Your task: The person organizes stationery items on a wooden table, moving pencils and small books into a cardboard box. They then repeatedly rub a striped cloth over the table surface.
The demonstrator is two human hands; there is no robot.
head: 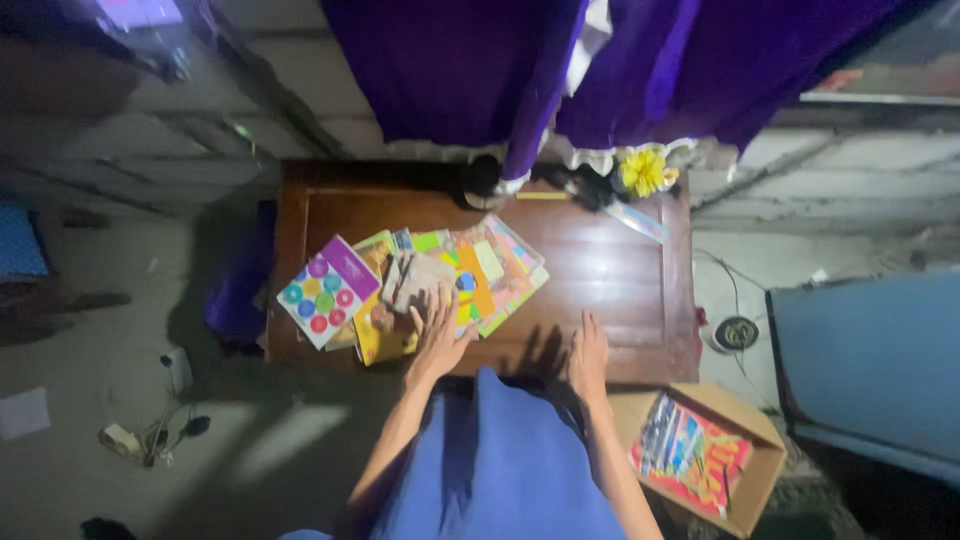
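Both hands lie flat and unclenched: left hand on the spread books, right hand on the wooden table.

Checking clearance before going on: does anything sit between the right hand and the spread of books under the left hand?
Nothing visible does. The right hand rests flat on bare wooden table; the left hand already lies on the books.

We log our left hand flat on fanned colourful paper booklets; right hand flat on dark wooden table; brown cardboard box alongside.
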